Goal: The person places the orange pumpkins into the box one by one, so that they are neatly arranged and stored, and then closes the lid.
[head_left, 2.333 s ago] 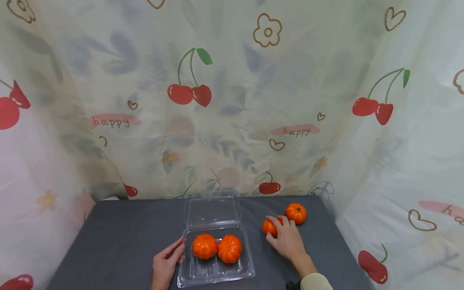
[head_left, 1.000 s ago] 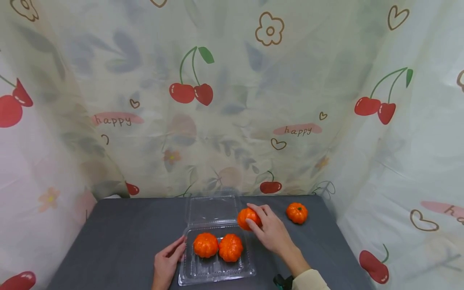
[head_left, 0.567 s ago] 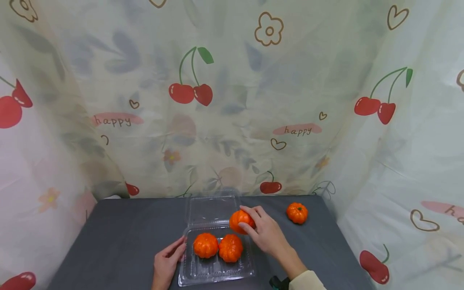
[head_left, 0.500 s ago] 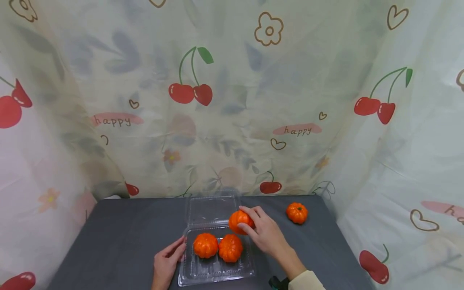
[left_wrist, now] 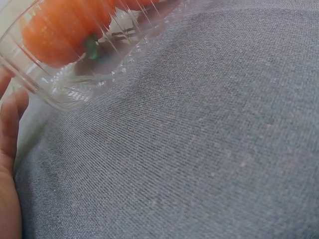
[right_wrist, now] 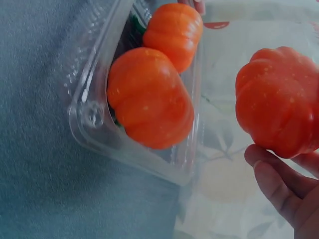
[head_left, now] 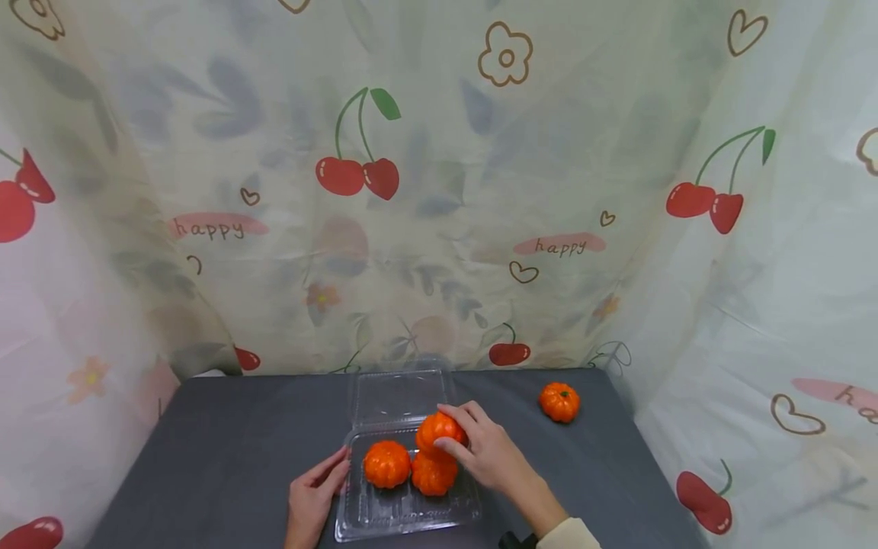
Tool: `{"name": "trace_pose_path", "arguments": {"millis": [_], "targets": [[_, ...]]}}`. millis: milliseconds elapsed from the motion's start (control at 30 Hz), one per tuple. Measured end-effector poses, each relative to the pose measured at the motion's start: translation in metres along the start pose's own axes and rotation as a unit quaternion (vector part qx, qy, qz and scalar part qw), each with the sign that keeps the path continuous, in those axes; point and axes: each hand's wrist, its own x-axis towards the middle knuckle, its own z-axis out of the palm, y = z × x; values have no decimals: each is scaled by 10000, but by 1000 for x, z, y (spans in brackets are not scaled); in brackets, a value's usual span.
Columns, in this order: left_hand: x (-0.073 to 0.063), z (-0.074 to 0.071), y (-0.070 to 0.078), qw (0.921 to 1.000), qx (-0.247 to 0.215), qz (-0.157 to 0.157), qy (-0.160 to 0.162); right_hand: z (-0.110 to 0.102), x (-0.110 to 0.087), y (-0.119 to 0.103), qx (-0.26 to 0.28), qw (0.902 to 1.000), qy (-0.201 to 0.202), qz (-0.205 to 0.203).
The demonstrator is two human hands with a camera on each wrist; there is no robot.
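Observation:
My right hand (head_left: pixel 490 454) grips a small orange pumpkin (head_left: pixel 437 431) between thumb and fingers. In the head view this pumpkin overlaps the back of the right-hand pumpkin (head_left: pixel 434 474) in a clear plastic container (head_left: pixel 398 526); the right wrist view shows it held apart from those inside. Beside it in the container sits another pumpkin (head_left: pixel 387 464), and a green stem (left_wrist: pixel 92 47) shows through the wall in the left wrist view. My left hand (head_left: pixel 312 492) rests its extended fingers against the container's left side.
One more pumpkin (head_left: pixel 559 402), its green stem up, stands at the back right of the dark grey table (head_left: pixel 233 457). The container's hinged clear lid (head_left: pixel 400 398) lies folded back behind it. A printed curtain (head_left: pixel 439 191) encloses the back and sides.
My right hand picked up the pumpkin from the table on the right and carried it left, then toward me, over the container. The left hand has stayed at the container's side.

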Motion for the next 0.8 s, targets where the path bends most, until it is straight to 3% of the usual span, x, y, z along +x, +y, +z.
{"name": "trace_pose_path", "arguments": {"millis": [500, 800], "targets": [[2, -1, 2, 9990, 368, -270, -11, 21, -2, -15, -228, 9988, -127, -412], [3, -1, 0, 9993, 226, -278, -39, 28, -6, -24, -154, 9971, -191, -716]]}}
